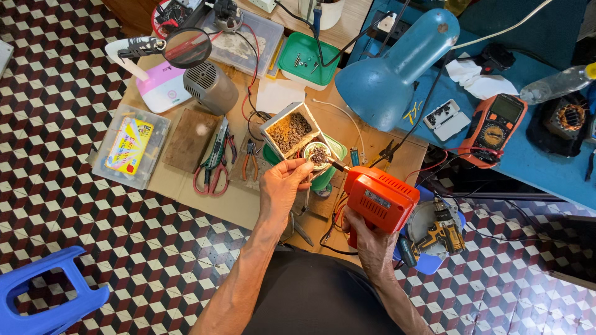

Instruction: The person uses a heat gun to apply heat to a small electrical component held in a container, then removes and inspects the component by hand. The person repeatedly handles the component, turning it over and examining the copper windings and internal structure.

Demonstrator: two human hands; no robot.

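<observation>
- Checkered tiles in dark red, black and white cover the floor (pixel 81 205), and a flat sheet of brown cardboard (pixel 186 183) lies on it as a work mat.
- The right hand (pixel 371 239) is closed tight around the grip of an orange soldering gun (pixel 380 197).
- The thin tip of the gun points left and reaches the little round tin (pixel 318 155).
- The left hand (pixel 282 186) holds that tin at its near edge with the fingertips. Dark paste sits inside the tin.
- The tin is near the middle of the mat, just in front of a white box (pixel 292 131) full of small brown bits.
- Red-handled scissors (pixel 214 177) and small pliers (pixel 250 158) lie to the left of the hands.
- A clear plastic box (pixel 129 146) with a bright yellow pack inside sits at the left edge of the mat.
- A big blue lamp (pixel 391 68) leans over the work from the back.
- A green tray (pixel 308 59) with small metal parts sits behind the white box.
- An orange meter (pixel 495 129) lies on a blue table (pixel 546 167) to the right.
- A yellow and black drill (pixel 434 234) rests just right of the soldering gun.
- A blue plastic stool (pixel 46 298) stands at the bottom left corner.
</observation>
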